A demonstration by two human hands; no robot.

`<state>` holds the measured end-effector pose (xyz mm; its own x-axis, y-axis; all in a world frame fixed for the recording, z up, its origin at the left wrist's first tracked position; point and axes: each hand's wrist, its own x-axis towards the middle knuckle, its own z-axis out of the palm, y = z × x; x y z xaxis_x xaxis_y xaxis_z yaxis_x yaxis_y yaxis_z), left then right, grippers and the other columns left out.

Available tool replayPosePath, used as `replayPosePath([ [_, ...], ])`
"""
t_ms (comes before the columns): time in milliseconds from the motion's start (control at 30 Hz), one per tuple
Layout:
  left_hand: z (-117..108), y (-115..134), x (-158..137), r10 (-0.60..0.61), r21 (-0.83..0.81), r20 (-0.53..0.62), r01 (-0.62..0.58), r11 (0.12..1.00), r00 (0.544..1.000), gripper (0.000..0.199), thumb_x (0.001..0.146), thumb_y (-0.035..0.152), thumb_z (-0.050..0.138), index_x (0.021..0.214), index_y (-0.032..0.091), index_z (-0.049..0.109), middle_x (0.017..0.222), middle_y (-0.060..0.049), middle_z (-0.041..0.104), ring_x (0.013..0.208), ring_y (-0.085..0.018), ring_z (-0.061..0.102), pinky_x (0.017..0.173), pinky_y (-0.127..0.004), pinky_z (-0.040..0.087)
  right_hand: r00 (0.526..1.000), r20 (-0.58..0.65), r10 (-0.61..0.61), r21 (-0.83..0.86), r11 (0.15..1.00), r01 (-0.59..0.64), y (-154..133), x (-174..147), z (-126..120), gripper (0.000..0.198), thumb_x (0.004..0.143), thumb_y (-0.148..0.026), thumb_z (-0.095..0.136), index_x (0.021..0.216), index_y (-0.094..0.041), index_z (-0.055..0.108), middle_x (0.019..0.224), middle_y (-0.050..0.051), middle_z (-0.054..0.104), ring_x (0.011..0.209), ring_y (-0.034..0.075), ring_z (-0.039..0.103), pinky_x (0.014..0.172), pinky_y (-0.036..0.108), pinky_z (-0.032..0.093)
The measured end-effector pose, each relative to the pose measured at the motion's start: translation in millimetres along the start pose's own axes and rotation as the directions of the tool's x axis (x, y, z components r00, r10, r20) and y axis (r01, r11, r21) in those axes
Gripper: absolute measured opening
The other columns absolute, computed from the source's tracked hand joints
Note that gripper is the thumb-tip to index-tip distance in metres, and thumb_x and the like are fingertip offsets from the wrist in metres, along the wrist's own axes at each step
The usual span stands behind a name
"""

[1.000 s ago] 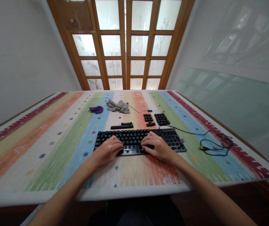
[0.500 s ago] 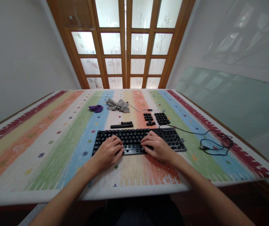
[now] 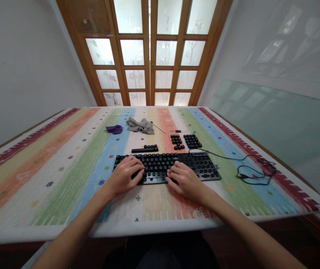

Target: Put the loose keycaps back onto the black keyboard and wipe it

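A black keyboard (image 3: 160, 169) lies on the table in front of me. Its right-hand block and front middle show bare key seats without caps. My left hand (image 3: 129, 172) rests over the left part of the keys, fingers bent down and thumb apart from them. Over the middle right, my right hand (image 3: 183, 179) has its fingers curled in towards the thumb at the front edge; anything small between them is hidden. Behind the keyboard sit a long black space bar (image 3: 145, 150), a cluster of loose keycaps (image 3: 177, 142) and a block of keycaps (image 3: 192, 141).
The keyboard's cable (image 3: 256, 175) coils on the right. Farther back are a grey cloth (image 3: 140, 126), a purple cloth-like item (image 3: 114, 129), a thin rod (image 3: 159, 127) and a small tool with a black middle (image 3: 178, 131). A striped tablecloth (image 3: 72, 179) covers the table.
My left hand has shifted slightly left and away from me on the keys. My right hand has drawn a little nearer to me, its fingers more curled.
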<state>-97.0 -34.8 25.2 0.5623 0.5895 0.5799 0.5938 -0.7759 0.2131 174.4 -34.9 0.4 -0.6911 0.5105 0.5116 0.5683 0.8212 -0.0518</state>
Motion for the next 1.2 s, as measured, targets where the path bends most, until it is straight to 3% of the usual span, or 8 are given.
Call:
replayPosePath([
  [133, -9, -20, 19, -0.087, 0.018, -0.009, 0.087, 0.996, 0.996, 0.017, 0.094, 0.019, 0.053, 0.101, 0.016, 0.068, 0.098, -0.008, 0.069, 0.095, -0.022, 0.061, 0.088, -0.040, 0.051, 0.999, -0.003, 0.045, 0.188, 0.981, -0.044, 15, 15, -8, 0.027, 0.095, -0.022, 0.054, 0.074, -0.018, 0.070, 0.076, 0.006, 0.069, 0.077, 0.020, 0.055, 0.077, 0.036, 0.047],
  [300, -4, -55, 49, -0.177, 0.031, 0.126, 0.175, 0.984, 0.976, 0.018, 0.089, 0.020, 0.058, 0.102, 0.017, 0.069, 0.103, -0.008, 0.072, 0.101, -0.022, 0.063, 0.093, -0.039, 0.050, 0.985, -0.040, 0.170, 0.254, 0.955, -0.155, 49, 55, -4, 0.014, 0.090, -0.020, 0.060, 0.084, -0.018, 0.072, 0.084, 0.006, 0.074, 0.086, 0.022, 0.059, 0.082, 0.037, 0.046],
  [600, 26, -94, 91, -0.243, 0.049, 0.362, 0.242, 0.969, 0.900, 0.018, 0.087, 0.021, 0.060, 0.092, 0.016, 0.077, 0.095, -0.008, 0.076, 0.094, -0.023, 0.067, 0.088, -0.032, 0.049, 0.952, 0.175, 0.251, 0.258, 0.921, -0.290, 107, 112, 33, 0.014, 0.082, -0.010, 0.065, 0.086, -0.015, 0.078, 0.086, 0.007, 0.075, 0.080, 0.019, 0.064, 0.076, 0.029, 0.047],
  [933, 36, -110, 105, -0.205, 0.014, 0.468, 0.225, 0.974, 0.860, 0.018, 0.081, 0.015, 0.063, 0.088, 0.018, 0.079, 0.084, -0.004, 0.077, 0.077, -0.018, 0.068, 0.075, -0.024, 0.047, 0.921, 0.350, 0.171, 0.241, 0.934, -0.265, 115, 131, 46, 0.017, 0.082, -0.011, 0.068, 0.090, -0.018, 0.080, 0.089, 0.007, 0.076, 0.083, 0.018, 0.065, 0.075, 0.026, 0.046],
  [1200, 37, -114, 105, -0.197, -0.014, 0.473, 0.232, 0.973, 0.858, 0.018, 0.081, 0.014, 0.063, 0.088, 0.017, 0.079, 0.076, -0.002, 0.076, 0.068, -0.014, 0.065, 0.072, -0.022, 0.047, 0.915, 0.366, 0.170, 0.243, 0.931, -0.270, 123, 135, 54, 0.015, 0.080, -0.011, 0.070, 0.089, -0.017, 0.080, 0.082, 0.005, 0.076, 0.073, 0.016, 0.064, 0.069, 0.023, 0.045],
])
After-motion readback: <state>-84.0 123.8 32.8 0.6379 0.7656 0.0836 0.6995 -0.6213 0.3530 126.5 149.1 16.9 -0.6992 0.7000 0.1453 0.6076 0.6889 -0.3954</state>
